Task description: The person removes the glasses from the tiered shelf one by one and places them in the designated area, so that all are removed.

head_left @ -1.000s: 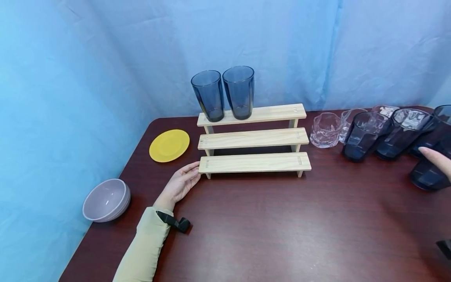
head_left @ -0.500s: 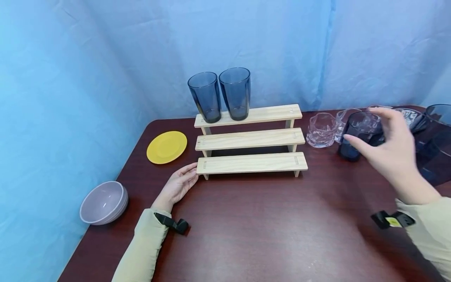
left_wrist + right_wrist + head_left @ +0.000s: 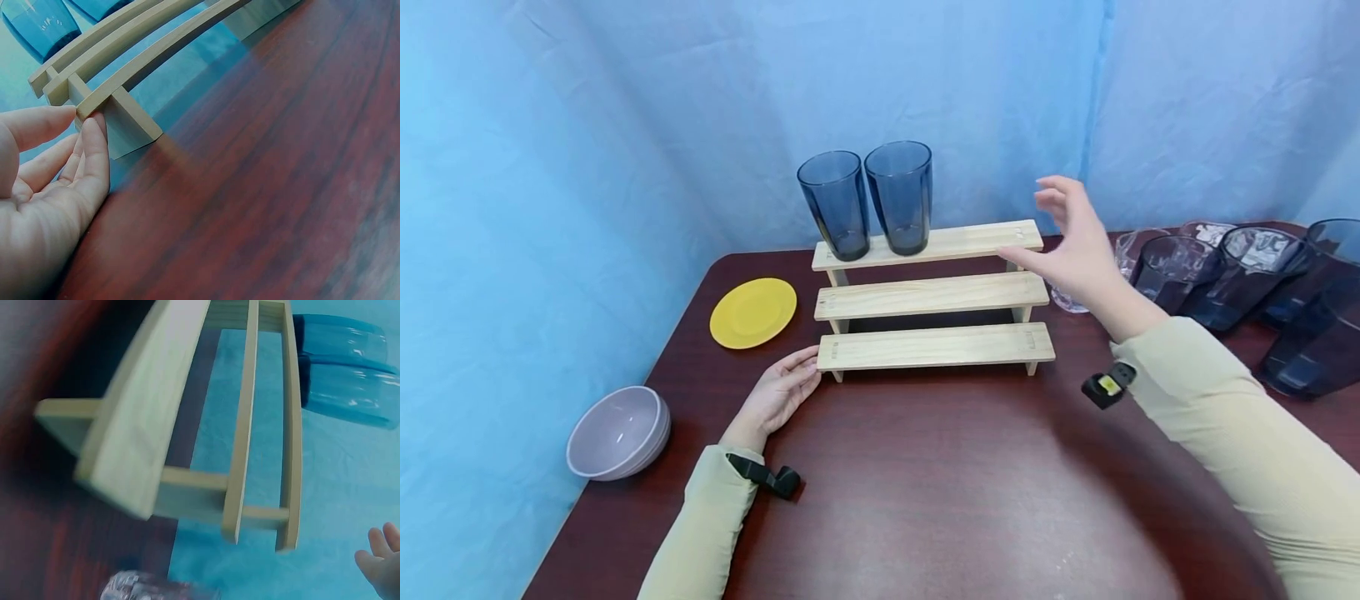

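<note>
A three-step wooden display rack (image 3: 936,346) stands on the table, and my left hand (image 3: 778,392) pinches the left end of its lowest board. In the left wrist view the thumb (image 3: 47,122) lies at the board's corner, with the fingers under it. Two tall blue-grey glasses, a left glass (image 3: 838,208) and a right glass (image 3: 902,200), stand upright side by side on the left part of the top board. My right hand (image 3: 1078,250) is over the rack's right end, thumb and fingers spread apart, nothing between them. It partly hides a clear tumbler behind.
Several dark tall glasses (image 3: 1247,283) and clear tumblers (image 3: 1131,250) crowd the table's right side. A yellow plate (image 3: 752,312) lies left of the rack, and a lilac bowl (image 3: 617,433) sits by the left edge. A blue curtain (image 3: 700,108) hangs behind.
My right hand has come in from the far right, past the dark glasses, to the rack's right end. The left hand has stayed on the rack. The head view has shifted slightly.
</note>
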The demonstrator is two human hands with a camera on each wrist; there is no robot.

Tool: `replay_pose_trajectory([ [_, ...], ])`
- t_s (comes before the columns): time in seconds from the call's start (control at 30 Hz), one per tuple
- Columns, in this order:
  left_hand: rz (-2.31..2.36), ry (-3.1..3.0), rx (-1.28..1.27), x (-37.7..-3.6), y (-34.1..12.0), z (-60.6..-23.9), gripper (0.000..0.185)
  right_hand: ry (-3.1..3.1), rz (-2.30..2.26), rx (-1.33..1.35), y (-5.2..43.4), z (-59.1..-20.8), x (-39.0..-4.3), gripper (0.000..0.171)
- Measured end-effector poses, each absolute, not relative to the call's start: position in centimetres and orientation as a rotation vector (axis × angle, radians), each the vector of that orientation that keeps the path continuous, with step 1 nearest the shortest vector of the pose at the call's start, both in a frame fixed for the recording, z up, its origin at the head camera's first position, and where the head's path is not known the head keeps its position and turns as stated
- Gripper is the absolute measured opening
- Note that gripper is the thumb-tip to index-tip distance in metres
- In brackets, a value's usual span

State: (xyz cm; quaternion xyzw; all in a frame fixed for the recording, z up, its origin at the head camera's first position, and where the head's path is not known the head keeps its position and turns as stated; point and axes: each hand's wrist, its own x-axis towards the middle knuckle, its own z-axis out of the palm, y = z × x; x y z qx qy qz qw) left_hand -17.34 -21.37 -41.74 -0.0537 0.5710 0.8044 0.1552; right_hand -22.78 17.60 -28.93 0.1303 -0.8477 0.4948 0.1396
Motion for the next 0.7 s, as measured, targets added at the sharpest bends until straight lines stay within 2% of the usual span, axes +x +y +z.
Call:
replay_pose_trajectory([
  [0.37, 2.276, 1.667, -0.157, -17.2, -21.5, -41.7, 0.054, -2.576, 1.420, 0.407, 12.0, -28.1, -26.8, 0.099],
  [0.7, 2.283, 1.646, -0.142, -17.2, -21.2, -41.7, 0.054, -2.615, 1.424, 0.514, 8.3, -27.0, -28.0, 0.108],
])
